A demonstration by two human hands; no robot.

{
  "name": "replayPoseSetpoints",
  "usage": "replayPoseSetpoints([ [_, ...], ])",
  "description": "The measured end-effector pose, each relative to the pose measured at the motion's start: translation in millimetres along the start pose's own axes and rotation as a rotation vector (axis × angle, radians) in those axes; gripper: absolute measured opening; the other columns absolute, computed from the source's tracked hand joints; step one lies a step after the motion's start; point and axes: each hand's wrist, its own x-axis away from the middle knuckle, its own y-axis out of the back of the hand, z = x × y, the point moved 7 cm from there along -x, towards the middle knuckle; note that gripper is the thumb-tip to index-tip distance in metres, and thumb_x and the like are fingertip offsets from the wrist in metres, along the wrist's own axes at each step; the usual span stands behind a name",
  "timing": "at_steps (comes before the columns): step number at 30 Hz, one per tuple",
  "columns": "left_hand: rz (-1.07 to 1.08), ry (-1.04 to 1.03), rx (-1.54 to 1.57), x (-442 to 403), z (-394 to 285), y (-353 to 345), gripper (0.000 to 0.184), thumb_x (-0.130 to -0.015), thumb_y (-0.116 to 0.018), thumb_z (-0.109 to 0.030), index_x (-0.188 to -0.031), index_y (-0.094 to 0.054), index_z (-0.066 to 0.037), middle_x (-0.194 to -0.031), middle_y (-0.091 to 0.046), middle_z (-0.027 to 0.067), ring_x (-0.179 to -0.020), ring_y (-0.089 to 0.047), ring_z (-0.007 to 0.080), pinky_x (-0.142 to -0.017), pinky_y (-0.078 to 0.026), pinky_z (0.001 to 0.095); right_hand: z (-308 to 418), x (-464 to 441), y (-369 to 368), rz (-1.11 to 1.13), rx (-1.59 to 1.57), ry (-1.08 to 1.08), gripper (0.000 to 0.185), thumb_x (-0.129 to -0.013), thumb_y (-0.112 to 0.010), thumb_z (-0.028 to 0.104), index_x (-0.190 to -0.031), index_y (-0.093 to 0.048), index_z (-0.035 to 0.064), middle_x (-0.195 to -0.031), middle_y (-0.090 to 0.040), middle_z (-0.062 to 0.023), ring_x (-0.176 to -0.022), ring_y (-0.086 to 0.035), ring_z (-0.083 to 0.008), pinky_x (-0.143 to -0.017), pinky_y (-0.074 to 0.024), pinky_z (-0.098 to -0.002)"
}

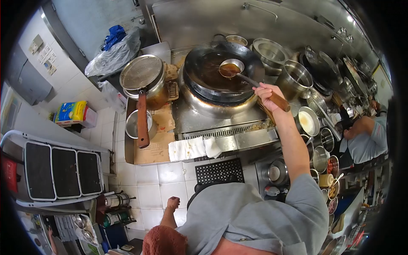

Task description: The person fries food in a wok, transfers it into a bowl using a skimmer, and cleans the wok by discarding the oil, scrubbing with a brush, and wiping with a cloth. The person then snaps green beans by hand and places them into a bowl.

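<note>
My right hand (270, 97) is wrapped round the wooden handle of a ladle (250, 79). The ladle's metal bowl, with brown liquid in it, is over the dark wok (199, 80), which holds a pool of brown liquid. Low at my side, above the tiled floor, hangs my left hand (173, 202), its fingers curled in and nothing visible in them. Left of the wok, a wooden-handled strainer (142, 72) rests on a metal pot (158, 95). Folded white cloths (187, 148) lie on the stove's front edge.
A steel pot (293, 74) and a bowl of white contents (308, 121) stand right of the wok. Several ingredient containers (319, 159) line my right side, where another person (367, 138) is. A black rubber mat (219, 171) lies on the floor, and a cart (63, 170) stands left.
</note>
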Motion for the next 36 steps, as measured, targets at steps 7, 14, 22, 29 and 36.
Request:
replayPoseSetpoints([
  [7, -0.089, 0.011, -0.078, 11, 20, 0, 0.020, -0.082, -0.058, -0.019, -0.091, -0.067, -0.003, -0.075, -0.066, 0.0079, -0.059, -0.061, 0.0174, -0.046, -0.047, 0.0301, -29, -29, -68, 0.125, -0.192, -0.280, 0.049, -0.098, -0.041, 0.008, -0.135, -0.016, -0.0118, -0.078, -0.040, -0.0042, -0.050, -0.042, -0.0106, -0.043, -0.0416, -0.0221],
  [14, -0.146, 0.115, -0.338, 22, 86, -7, 0.021, -0.074, -0.052, -0.018, -0.076, -0.069, -0.006, -0.063, -0.065, 0.0099, -0.053, -0.062, 0.0227, -0.055, -0.051, 0.0367, -37, -96, -137, 0.255, -0.090, -0.502, 0.056, -0.102, -0.035, 0.019, -0.143, -0.010, -0.0089, -0.080, -0.039, -0.0054, -0.050, -0.038, -0.0114, -0.043, -0.0390, -0.0257],
  [22, -0.199, 0.126, -0.235, 36, 108, -19, 0.018, -0.076, -0.054, -0.019, -0.077, -0.067, -0.006, -0.062, -0.063, 0.0083, -0.052, -0.059, 0.0203, -0.046, -0.047, 0.0342, -128, -156, -170, 0.251, 0.105, -0.504, 0.040, -0.102, -0.036, 0.015, -0.128, -0.029, -0.0138, -0.077, -0.034, -0.0037, -0.053, -0.037, -0.0097, -0.042, -0.0347, -0.0242],
  [29, -0.131, 0.200, -0.022, 43, 112, -26, 0.018, -0.078, -0.055, -0.017, -0.073, -0.066, -0.003, -0.064, -0.064, 0.0092, -0.052, -0.060, 0.0201, -0.044, -0.046, 0.0336, -176, -130, -147, 0.233, 1.373, 0.113, 0.043, -0.086, -0.061, 0.007, -0.125, -0.046, 0.0014, -0.067, -0.043, 0.0056, -0.046, -0.037, -0.0010, -0.035, -0.0317, -0.0188],
  [36, -0.048, 0.161, 0.023, 24, 70, -1, 0.016, -0.081, -0.057, -0.017, -0.086, -0.064, -0.004, -0.069, -0.062, 0.0065, -0.054, -0.055, 0.0157, -0.043, -0.043, 0.0302, -72, -56, -100, 0.042, 1.583, 0.328, 0.064, -0.079, -0.064, 0.001, -0.138, -0.038, 0.0019, -0.068, -0.050, -0.0006, -0.046, -0.046, -0.0074, -0.037, -0.0407, -0.0261],
])
